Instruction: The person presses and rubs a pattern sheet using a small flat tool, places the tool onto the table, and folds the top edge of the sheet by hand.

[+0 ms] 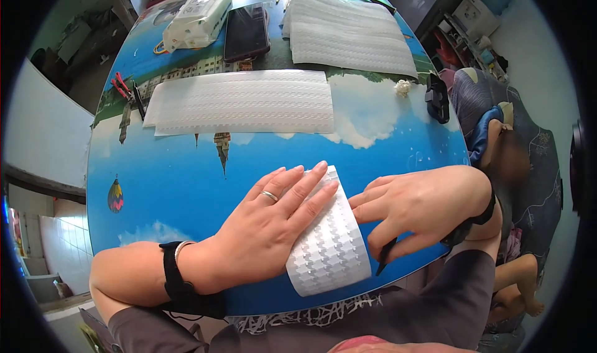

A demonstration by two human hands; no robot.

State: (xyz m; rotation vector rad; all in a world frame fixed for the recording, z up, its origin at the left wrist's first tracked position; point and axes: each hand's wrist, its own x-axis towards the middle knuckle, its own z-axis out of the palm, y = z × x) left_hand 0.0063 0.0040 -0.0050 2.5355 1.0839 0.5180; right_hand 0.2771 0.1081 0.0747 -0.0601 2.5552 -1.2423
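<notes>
Counter (174,191): top printed with blue sky, clouds and buildings. Patterned white sheet (329,253), one, curved, silver-grey repeat, at the near edge of the counter, between the two hands. Left hand (267,222), ring on one finger: fingers straight and slightly spread, laid over the upper left part of this sheet; thumb hidden, so whether its grip pinches the sheet cannot be told. Right hand (429,204), just beside the sheet's right edge: fingers bent, grip narrow, holding a slim black tool (387,253), pointed end downward. Beyond the hands, long white strips (242,101), overlapping, laid crosswise. Far right, a stack of white sheets (348,36), embossed in rows. To its left, a dark phone (247,33), lying flat, near a packet of wipes (199,20). Left side, a red-handled tool (120,84) beside a black pen (138,101). Right side, a crumpled white scrap (403,88) near a black strap (437,98).
</notes>
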